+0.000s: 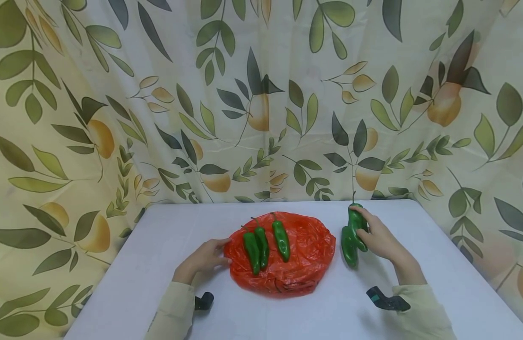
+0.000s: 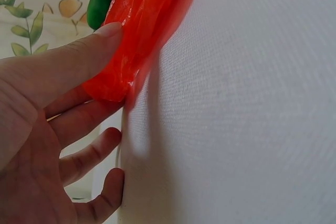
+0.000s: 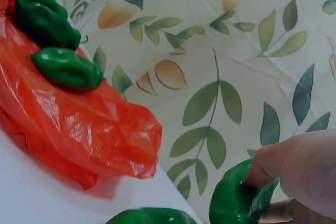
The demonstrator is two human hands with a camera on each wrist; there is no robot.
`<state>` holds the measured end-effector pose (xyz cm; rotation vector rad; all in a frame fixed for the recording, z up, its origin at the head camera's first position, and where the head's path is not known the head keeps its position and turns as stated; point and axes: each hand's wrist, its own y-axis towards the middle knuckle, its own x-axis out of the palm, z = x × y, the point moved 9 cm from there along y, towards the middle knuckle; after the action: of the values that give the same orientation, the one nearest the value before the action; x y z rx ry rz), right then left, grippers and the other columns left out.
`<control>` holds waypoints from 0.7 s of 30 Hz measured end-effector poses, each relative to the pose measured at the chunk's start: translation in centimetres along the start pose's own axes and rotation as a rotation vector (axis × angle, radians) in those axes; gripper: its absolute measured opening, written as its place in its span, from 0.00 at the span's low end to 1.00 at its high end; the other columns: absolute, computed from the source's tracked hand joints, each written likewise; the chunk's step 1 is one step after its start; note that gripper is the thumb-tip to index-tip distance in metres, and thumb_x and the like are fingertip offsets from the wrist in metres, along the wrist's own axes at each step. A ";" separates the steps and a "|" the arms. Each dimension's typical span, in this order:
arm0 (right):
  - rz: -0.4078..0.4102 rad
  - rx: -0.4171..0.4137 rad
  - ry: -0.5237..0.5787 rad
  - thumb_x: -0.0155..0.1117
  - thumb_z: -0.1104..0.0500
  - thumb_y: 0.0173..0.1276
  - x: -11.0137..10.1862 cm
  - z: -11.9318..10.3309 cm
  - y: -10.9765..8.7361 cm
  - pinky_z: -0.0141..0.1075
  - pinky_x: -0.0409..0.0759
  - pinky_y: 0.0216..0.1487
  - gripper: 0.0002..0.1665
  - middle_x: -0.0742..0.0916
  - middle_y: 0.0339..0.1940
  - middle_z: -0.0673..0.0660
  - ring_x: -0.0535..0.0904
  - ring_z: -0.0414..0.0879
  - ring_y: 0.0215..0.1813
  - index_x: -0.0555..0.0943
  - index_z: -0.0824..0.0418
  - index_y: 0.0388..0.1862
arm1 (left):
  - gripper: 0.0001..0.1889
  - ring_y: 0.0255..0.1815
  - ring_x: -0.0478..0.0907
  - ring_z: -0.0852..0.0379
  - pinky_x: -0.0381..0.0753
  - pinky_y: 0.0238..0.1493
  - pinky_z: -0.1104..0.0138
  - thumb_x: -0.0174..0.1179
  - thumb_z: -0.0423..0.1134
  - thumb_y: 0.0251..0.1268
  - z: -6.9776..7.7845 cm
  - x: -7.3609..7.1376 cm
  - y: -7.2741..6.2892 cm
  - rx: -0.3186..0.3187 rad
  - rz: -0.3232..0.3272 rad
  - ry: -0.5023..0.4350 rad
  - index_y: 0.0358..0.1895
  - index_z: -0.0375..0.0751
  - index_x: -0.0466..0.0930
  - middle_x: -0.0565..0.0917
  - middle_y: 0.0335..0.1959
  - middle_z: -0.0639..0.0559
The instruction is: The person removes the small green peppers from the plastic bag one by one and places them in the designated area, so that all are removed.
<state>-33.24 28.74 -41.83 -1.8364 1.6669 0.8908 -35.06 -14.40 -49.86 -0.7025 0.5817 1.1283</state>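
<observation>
A red plastic bag (image 1: pixel 310 245) lies spread flat on the table, with three green peppers (image 1: pixel 281 241) on it. My left hand (image 1: pixel 207 255) pinches the bag's left edge between thumb and forefinger; the other fingers are loosely bent, as the left wrist view shows. To the right of the bag, my right hand (image 1: pixel 382 238) grips another green pepper (image 3: pixel 233 198) from above with thumb and fingers. Beside that one, a further green pepper (image 1: pixel 348 248) rests on the white table. Part of the gripped pepper is hidden behind my fingers.
The white table (image 1: pixel 278 321) reaches back to a leaf-and-fruit patterned curtain (image 1: pixel 261 156), which also hangs along both sides. Black wrist cameras (image 1: pixel 386 300) sit at both sleeves, low over the table.
</observation>
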 end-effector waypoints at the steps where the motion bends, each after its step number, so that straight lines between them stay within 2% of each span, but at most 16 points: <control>1: -0.006 0.006 0.006 0.50 0.68 0.71 0.1 0.3 0.0 0.63 0.85 0.52 0.39 0.66 0.69 0.80 0.71 0.74 0.61 0.55 0.62 0.80 | 0.38 0.72 0.71 0.40 0.76 0.68 0.42 0.74 0.43 0.58 0.0 0.0 0.0 -0.003 0.001 0.000 0.73 0.49 0.71 0.77 0.70 0.44; 8: -0.042 0.069 -0.025 0.49 0.65 0.73 0.3 2.3 0.0 0.70 0.77 0.59 0.35 0.66 0.70 0.81 0.68 0.77 0.65 0.56 0.64 0.78 | 0.38 0.70 0.72 0.40 0.78 0.66 0.42 0.74 0.43 0.57 -0.2 0.0 -0.1 -0.019 0.007 -0.007 0.73 0.50 0.72 0.77 0.69 0.44; 14: -0.073 0.090 -0.029 0.52 0.65 0.72 0.6 3.8 0.0 0.69 0.78 0.58 0.34 0.69 0.67 0.82 0.70 0.77 0.64 0.58 0.65 0.76 | 0.38 0.71 0.72 0.40 0.77 0.66 0.42 0.74 0.43 0.57 -0.2 0.0 -0.1 -0.019 0.003 -0.012 0.73 0.50 0.72 0.77 0.69 0.44; 17: -0.117 0.116 -0.024 0.52 0.66 0.72 1.0 4.7 0.0 0.71 0.75 0.60 0.35 0.67 0.69 0.82 0.67 0.79 0.66 0.57 0.65 0.76 | 0.38 0.72 0.71 0.40 0.76 0.67 0.41 0.73 0.43 0.57 -0.3 0.0 0.0 -0.023 0.000 -0.017 0.73 0.51 0.72 0.77 0.70 0.44; 21: -0.164 0.132 -0.024 0.52 0.66 0.71 1.6 5.4 0.0 0.71 0.75 0.59 0.35 0.66 0.69 0.83 0.68 0.80 0.65 0.57 0.65 0.75 | 0.37 0.71 0.71 0.39 0.75 0.68 0.41 0.73 0.42 0.58 -0.1 0.0 0.0 0.009 0.000 0.000 0.73 0.48 0.72 0.77 0.70 0.43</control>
<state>-33.92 31.67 -46.64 -1.8345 1.4989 0.7137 -35.11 -14.43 -49.90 -0.6948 0.5860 1.1251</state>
